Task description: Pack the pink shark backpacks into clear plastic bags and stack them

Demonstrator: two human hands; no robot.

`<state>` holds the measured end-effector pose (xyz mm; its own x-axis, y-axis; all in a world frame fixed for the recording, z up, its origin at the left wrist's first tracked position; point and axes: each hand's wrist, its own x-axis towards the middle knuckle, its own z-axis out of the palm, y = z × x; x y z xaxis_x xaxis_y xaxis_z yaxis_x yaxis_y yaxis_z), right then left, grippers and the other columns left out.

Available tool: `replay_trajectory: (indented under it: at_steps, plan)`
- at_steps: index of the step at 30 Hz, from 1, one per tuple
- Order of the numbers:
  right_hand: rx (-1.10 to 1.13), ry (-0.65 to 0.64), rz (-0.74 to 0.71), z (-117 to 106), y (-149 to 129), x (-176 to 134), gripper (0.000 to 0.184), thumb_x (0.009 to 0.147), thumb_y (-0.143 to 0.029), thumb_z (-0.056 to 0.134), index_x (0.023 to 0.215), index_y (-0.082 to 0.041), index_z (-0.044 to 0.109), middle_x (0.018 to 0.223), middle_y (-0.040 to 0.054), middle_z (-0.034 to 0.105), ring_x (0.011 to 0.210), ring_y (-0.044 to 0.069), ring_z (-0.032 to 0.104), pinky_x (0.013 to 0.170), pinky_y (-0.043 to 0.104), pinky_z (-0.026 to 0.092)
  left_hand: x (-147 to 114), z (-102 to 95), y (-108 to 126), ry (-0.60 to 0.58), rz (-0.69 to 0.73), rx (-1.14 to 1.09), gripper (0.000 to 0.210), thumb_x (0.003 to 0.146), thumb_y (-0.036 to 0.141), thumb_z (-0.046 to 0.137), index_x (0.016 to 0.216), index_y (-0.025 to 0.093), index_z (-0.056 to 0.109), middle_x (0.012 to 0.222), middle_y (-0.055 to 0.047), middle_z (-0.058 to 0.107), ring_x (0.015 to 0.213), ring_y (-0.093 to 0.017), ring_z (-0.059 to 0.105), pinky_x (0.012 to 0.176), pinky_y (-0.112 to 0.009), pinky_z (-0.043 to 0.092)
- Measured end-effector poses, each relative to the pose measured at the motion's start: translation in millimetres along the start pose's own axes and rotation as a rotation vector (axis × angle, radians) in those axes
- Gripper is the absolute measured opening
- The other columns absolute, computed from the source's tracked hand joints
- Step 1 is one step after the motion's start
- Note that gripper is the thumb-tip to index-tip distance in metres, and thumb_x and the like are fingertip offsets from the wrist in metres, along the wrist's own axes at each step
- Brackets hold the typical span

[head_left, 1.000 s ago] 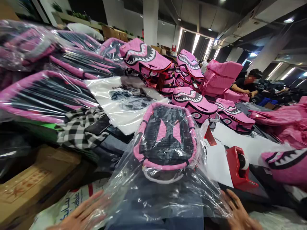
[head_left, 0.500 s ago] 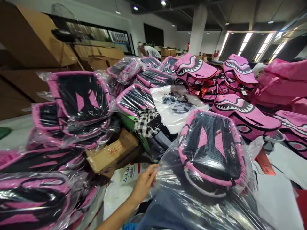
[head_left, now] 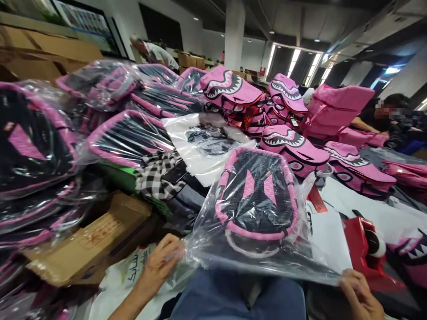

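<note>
A pink and black backpack [head_left: 256,195] lies back-side up in front of me, inside a clear plastic bag [head_left: 213,255]. My left hand [head_left: 165,255] pinches the bag's left corner. At the other corner, my right hand [head_left: 360,291] grips the bag too, low on the right. The film is stretched taut between both hands, over my lap. A pale strap loop hangs from the backpack's near end, under the film.
Bagged backpacks are piled on the left [head_left: 33,146]. A brown carton [head_left: 90,240] sits near my left hand, a red tape dispenser [head_left: 363,249] near my right. Pink shark-mouth backpacks [head_left: 230,89] stand behind. One person [head_left: 156,53] bends at the back; another [head_left: 396,120] is at far right.
My view has turned to the right. My right hand has come into view holding the bag's right corner, and the bag's near edge is now pulled out straight between my hands.
</note>
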<state>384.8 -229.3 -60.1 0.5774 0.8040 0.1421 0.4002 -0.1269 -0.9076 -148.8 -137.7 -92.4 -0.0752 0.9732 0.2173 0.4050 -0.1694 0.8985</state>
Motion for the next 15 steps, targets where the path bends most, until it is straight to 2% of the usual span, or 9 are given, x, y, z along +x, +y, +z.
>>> replay_trajectory:
  at_steps: [2,3,5,6,8,10,12,13,15]
  plan:
    - [0.006,0.098,-0.11,15,-14,5,0.052,0.069,-0.072,0.075,0.066,-0.02,0.066,0.107,0.0077,0.068,0.1,0.024,0.064,0.082,0.027,0.053,6,1.6,0,0.081,0.059,0.107,0.051,0.084,0.067,0.057,0.061,0.023,0.069,0.085,-0.005,0.06,0.081,-0.021,0.057,0.077,-0.03,0.052]
    - [0.051,0.134,-0.139,25,-20,7,0.055,0.072,-0.074,0.07,0.067,-0.02,0.065,0.104,0.0085,0.069,0.098,0.024,0.064,0.08,0.028,0.052,9,2.7,1,0.11,0.052,0.117,0.056,0.087,0.07,0.05,0.062,0.023,0.07,0.092,-0.006,0.062,0.085,-0.022,0.059,0.08,-0.031,0.053]
    - [0.128,0.19,-0.137,47,-29,12,0.059,0.076,-0.079,0.061,0.068,-0.02,0.061,0.082,0.0061,0.068,0.078,0.021,0.063,0.07,0.029,0.051,15,5.1,4,0.108,0.012,0.077,0.064,0.091,0.073,0.039,0.07,0.024,0.074,0.104,-0.007,0.065,0.093,-0.023,0.062,0.085,-0.032,0.055]
    - [0.129,0.233,-0.116,57,-32,15,0.061,0.077,-0.081,0.058,0.068,-0.021,0.059,0.069,0.0026,0.063,0.066,0.018,0.058,0.063,0.029,0.048,19,6.4,5,0.09,-0.002,0.047,0.066,0.092,0.074,0.035,0.076,0.024,0.076,0.106,-0.007,0.067,0.095,-0.023,0.064,0.087,-0.033,0.055]
    - [0.07,0.314,-0.057,75,-37,22,0.065,0.074,-0.086,0.055,0.071,-0.022,0.058,0.056,-0.0025,0.052,0.054,0.015,0.048,0.054,0.028,0.042,29,9.1,7,0.065,-0.002,0.028,0.068,0.093,0.075,0.033,0.083,0.024,0.077,0.101,-0.007,0.069,0.098,-0.024,0.065,0.092,-0.033,0.054]
    - [0.024,0.321,0.019,87,-38,28,0.07,0.068,-0.091,0.054,0.079,-0.022,0.06,0.053,-0.0043,0.049,0.051,0.015,0.045,0.05,0.029,0.038,42,11.7,7,0.058,0.006,0.063,0.067,0.092,0.075,0.035,0.076,0.024,0.076,0.093,-0.006,0.07,0.097,-0.025,0.066,0.092,-0.035,0.054]
    - [0.04,0.259,0.094,92,-36,31,0.074,0.064,-0.092,0.055,0.085,-0.022,0.061,0.049,-0.0057,0.046,0.047,0.015,0.043,0.046,0.03,0.035,53,14.5,8,0.05,0.013,0.113,0.065,0.092,0.074,0.037,0.07,0.024,0.073,0.09,-0.006,0.071,0.095,-0.026,0.066,0.089,-0.038,0.054]
    - [0.046,0.232,0.12,93,-33,31,0.073,0.064,-0.091,0.055,0.087,-0.022,0.062,0.048,-0.0063,0.045,0.046,0.016,0.042,0.045,0.03,0.034,57,16.5,11,0.084,0.027,0.145,0.063,0.092,0.073,0.038,0.074,0.024,0.074,0.092,-0.007,0.071,0.096,-0.027,0.066,0.089,-0.04,0.054]
    - [0.021,0.229,0.141,92,-30,28,0.07,0.068,-0.088,0.053,0.09,-0.022,0.062,0.048,-0.0062,0.046,0.045,0.016,0.043,0.046,0.029,0.034,60,23.8,21,0.25,0.1,0.247,0.056,0.093,0.068,0.042,0.096,0.023,0.075,0.105,-0.01,0.071,0.103,-0.03,0.064,0.095,-0.046,0.051]
